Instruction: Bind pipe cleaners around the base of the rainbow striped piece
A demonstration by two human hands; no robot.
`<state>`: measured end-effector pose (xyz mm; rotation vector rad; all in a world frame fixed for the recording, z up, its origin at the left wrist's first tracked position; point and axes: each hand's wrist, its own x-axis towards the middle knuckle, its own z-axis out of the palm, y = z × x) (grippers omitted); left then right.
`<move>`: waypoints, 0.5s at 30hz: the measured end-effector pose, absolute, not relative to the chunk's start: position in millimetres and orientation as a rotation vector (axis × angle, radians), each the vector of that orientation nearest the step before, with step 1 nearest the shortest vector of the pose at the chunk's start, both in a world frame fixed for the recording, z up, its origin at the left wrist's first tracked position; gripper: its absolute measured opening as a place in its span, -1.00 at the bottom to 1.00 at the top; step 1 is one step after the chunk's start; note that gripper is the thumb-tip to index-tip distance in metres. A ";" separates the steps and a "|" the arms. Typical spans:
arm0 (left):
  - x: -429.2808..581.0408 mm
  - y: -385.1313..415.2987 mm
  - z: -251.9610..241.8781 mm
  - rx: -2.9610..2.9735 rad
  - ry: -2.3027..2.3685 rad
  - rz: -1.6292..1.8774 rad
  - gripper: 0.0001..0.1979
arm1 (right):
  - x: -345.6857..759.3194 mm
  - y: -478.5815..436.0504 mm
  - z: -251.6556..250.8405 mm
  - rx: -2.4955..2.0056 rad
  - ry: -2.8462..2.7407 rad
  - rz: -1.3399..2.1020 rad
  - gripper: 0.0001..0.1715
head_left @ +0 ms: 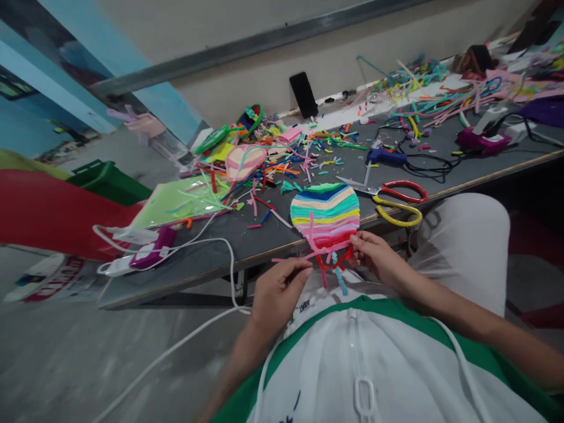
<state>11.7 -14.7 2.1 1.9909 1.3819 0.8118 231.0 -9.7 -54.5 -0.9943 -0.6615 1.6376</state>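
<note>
A round striped piece point(325, 208) made of rows of coloured pipe cleaners rests at the table's front edge. Across its lower end runs a pink pipe cleaner point(318, 252). My left hand point(277, 292) is closed in a pinch by the left part of that pipe cleaner. With thumb and forefinger, my right hand point(378, 257) grips the pink pipe cleaner's right end at the lower right rim of the round piece. Red ends and a light blue strip point(339, 276) hang below it, over my lap. The inside of the left pinch is partly hidden.
Scissors point(399, 200) with one red and one yellow handle lie right of the striped piece. Behind are a blue glue gun point(385, 155), many pipe-cleaner scraps and a leaning phone point(304, 95). White cables point(231, 258) trail from a purple power strip point(155, 248) on the left.
</note>
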 end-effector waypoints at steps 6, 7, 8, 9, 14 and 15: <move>31.2 16.0 -0.9 2.461 1.243 0.815 -0.85 | 228.0 -10.8 -54.4 -1.001 -0.629 1.722 -0.64; 33.4 20.7 -3.0 2.502 1.210 0.795 -0.85 | 227.5 -10.3 -54.2 -1.012 -0.624 1.709 -0.65; 35.3 24.7 -5.0 2.532 1.179 0.784 -0.86 | 227.1 -9.8 -53.9 -1.017 -0.621 1.695 -0.65; 36.9 28.0 -6.7 2.551 1.155 0.781 -0.87 | 226.7 -9.4 -53.5 -1.015 -0.622 1.681 -0.66; 45.1 36.2 -7.1 2.518 1.066 0.689 -0.88 | 224.7 -8.4 -50.4 -1.051 -0.668 1.658 -0.68; 47.5 36.7 -6.2 2.498 1.062 0.684 -0.88 | 224.2 -8.4 -49.7 -1.070 -0.685 1.651 -0.68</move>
